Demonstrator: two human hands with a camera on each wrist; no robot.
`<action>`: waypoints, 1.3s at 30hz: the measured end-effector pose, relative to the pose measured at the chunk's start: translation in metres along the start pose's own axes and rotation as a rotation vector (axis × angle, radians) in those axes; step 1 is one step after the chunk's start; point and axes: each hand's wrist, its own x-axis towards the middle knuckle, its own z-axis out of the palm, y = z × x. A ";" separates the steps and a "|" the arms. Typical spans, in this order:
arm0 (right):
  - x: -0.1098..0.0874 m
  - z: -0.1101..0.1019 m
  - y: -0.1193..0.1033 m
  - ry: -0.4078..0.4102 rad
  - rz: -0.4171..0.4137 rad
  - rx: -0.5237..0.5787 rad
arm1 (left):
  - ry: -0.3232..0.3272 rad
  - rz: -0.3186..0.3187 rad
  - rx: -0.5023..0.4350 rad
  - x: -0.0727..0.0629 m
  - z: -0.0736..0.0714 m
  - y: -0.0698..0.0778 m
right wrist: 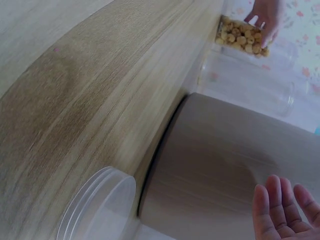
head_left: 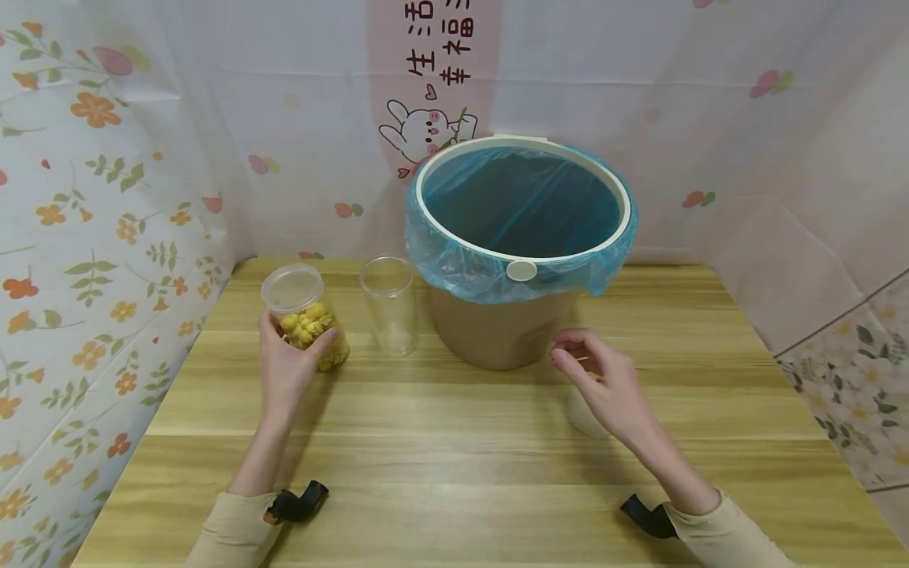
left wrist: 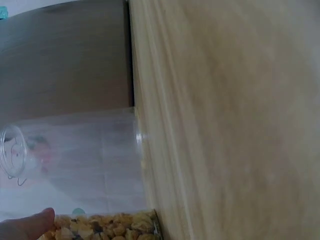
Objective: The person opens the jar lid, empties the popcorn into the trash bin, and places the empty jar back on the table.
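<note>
1 filled jar (head_left: 332,325) and 1 see-through clear jar (head_left: 394,315) are making 2 cylindrical plastic jars; the yellow popcorn-like pieces (head_left: 307,325) are overlapping too much for counting. 1 jar lid (head_left: 292,286) is capping the filled jar and 1 loose lid (right wrist: 112,200) is lying on 1 wood-grain tabletop (head_left: 440,457), giving 2 lids. 1 trash bin (head_left: 497,335) is wearing 1 blue plastic liner (head_left: 461,276) and 1 cream rim ring (head_left: 625,213). 1 left hand (head_left: 284,367), 1 right hand (head_left: 607,383), 2 beige sleeves (head_left: 237,525) and 2 black wrist mounts (head_left: 301,502) are showing. 1 cartoon rabbit (head_left: 424,132) is decorating 1 cloth backdrop (head_left: 298,110).

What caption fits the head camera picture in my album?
Left hand grips a jar of popcorn; right hand hovers beside the blue-lined trash bin.
</note>
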 end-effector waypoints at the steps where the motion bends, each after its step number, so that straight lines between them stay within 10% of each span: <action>1: 0.000 0.001 0.000 0.002 -0.002 0.007 | 0.008 0.007 0.011 0.001 0.000 0.000; 23: 0.002 0.009 -0.015 0.001 -0.033 0.108 | 0.168 0.284 -0.082 -0.042 0.014 0.050; 39: 0.000 0.005 -0.029 0.008 -0.058 0.121 | 0.078 0.512 -0.066 -0.077 0.037 0.077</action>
